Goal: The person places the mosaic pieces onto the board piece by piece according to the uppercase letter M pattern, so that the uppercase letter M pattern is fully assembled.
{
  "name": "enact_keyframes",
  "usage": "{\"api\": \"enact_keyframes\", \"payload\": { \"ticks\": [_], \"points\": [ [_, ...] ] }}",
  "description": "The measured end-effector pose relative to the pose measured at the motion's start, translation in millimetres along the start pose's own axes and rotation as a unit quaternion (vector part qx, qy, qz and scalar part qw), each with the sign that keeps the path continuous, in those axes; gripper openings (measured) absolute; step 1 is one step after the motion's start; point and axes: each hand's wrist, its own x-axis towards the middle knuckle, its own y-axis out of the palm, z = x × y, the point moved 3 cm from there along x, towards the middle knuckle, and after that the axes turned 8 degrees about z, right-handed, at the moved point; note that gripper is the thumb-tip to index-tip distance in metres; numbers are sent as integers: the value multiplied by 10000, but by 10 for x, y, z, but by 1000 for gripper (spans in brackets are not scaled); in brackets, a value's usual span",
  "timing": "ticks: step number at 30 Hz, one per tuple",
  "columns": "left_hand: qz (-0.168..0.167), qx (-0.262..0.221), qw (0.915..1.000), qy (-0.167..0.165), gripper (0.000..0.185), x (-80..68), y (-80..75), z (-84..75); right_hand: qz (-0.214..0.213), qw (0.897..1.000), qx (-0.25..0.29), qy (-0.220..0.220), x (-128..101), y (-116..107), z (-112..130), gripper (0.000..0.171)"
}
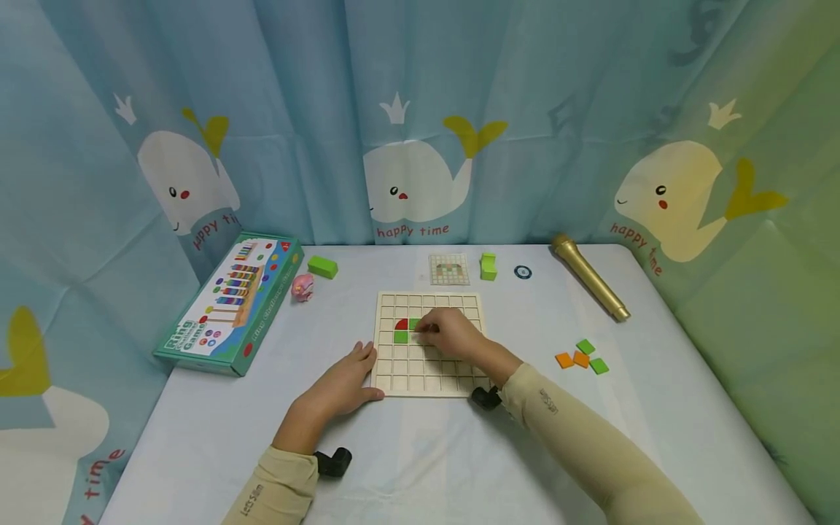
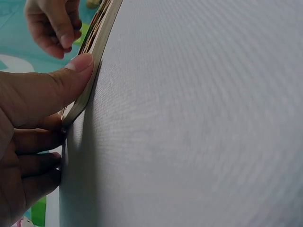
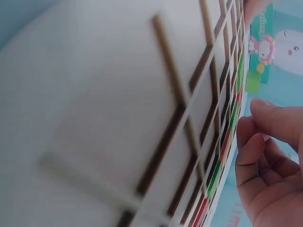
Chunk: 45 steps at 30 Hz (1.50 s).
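A wooden grid board lies on the white table, with a red quarter-round tile and a green tile in its cells. Another green tile shows beside the right fingers. My left hand rests at the board's left edge; in the left wrist view its thumb lies on the rim, fingers along the side. Over the middle of the board is my right hand, fingers curled, thumb and index tips together. No tile shows between them in the right wrist view, where more red and green tiles line the board.
Loose green and orange tiles lie to the right, below a gold microphone. Behind the board are a pattern card, a green block and a round disc. A game box, pink figure and green block stand left.
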Motion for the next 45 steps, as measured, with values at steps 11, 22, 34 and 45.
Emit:
{"api": "enact_keyframes", "payload": {
  "ticks": [11, 22, 34, 45],
  "points": [
    [23, -31, 10000, -69, 83, -3, 0, -10, -97, 9996, -24, 260, -233, -146, -212, 9],
    [40, -75, 9999, -73, 83, -15, -4, -20, -152, 9979, -76, 622, -495, -313, -368, 10],
    [65, -52, 9999, -84, 83, -10, 7, -6, -329, 9957, -173, 851, -797, -429, -560, 8],
    [76, 13, 10000, -52, 84, -14, -2, -16, -413, 9905, -328, 1271, -1052, -527, -774, 9]
  ]
}}
